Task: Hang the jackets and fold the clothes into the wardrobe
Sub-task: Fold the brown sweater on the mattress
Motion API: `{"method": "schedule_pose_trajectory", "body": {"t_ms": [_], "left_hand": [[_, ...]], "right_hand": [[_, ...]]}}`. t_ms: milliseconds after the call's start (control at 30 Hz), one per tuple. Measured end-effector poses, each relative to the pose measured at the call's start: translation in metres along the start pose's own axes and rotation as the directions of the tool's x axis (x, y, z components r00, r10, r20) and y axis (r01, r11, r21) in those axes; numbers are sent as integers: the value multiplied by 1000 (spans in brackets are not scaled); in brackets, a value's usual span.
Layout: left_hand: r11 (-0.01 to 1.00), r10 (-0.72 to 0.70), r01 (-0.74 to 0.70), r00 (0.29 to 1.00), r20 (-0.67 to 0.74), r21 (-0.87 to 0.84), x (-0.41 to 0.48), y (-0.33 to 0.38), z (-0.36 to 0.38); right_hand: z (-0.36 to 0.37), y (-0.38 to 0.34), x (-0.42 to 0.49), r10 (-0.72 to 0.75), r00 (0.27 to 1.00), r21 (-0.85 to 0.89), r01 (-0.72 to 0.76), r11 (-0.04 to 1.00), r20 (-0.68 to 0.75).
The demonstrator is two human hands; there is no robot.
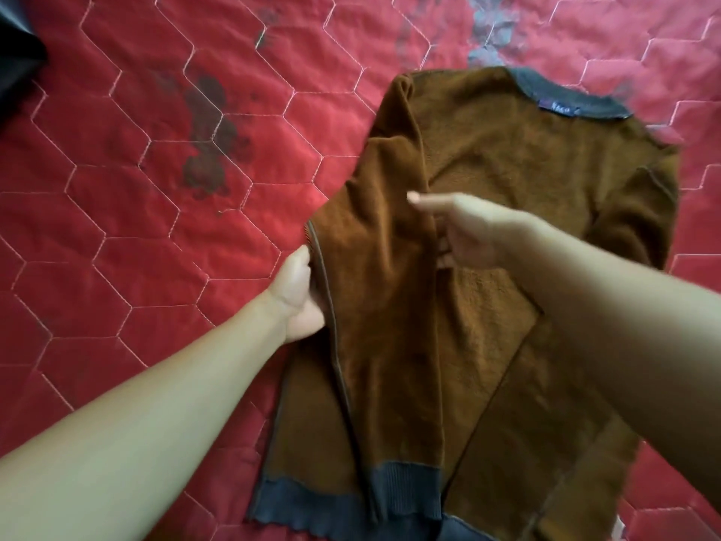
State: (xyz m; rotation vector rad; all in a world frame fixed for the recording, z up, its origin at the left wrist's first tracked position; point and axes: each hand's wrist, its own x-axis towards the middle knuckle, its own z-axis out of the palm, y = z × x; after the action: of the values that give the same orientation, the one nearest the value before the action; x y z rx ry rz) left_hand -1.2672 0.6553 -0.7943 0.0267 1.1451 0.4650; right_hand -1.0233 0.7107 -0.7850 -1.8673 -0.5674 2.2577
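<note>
Holding folded sweater [507, 150] edge: left grip [302, 294]; right grip [464, 228] flat, fingers straight, over sweater.

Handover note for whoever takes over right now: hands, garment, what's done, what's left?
Left hand grips the brown sweater at its left edge. Right hand is open, flat over the chest. The sweater lies on the red quilt, collar away. Done: the sleeve on the left side is folded over the body. To do: right side, final fold, then into the wardrobe (not in view).
</note>
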Motion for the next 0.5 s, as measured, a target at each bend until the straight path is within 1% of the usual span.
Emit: {"method": "schedule_pose_trajectory", "body": {"t_ms": [33,67,100,167,233,300,367,500], "left_hand": [[998,-30,33,998,57,-57,-7,-6,-9],[994,-64,73,992,110,-77,-13,-12,-18],[992,-102,112,980,171,-53,-20,-19,-23],[991,-120,108,979,162,82,-31,-34,-31],[956,-104,74,990,92,285,-33,-50,-29],[921,-67,72,997,-27,383,-33,-63,-25],[914,-72,99,994,-82,394,-32,-75,-18],[905,-82,121,990,-112,408,-35,-95,-13]], "right_hand": [[-2,18,-7,15,1000,-22,-15,1000,25],[-2,38,-13,27,999,-37,-26,999,29],[-2,59,-19,49,998,-45,-47,998,32],[4,100,-30,106,994,-76,-104,992,27],[16,137,-43,146,989,-124,-144,982,10],[32,163,-56,145,989,-203,-145,968,-17],[43,181,-67,160,986,-237,-165,957,-40],[55,206,-92,194,981,-88,-195,977,-23]]}}
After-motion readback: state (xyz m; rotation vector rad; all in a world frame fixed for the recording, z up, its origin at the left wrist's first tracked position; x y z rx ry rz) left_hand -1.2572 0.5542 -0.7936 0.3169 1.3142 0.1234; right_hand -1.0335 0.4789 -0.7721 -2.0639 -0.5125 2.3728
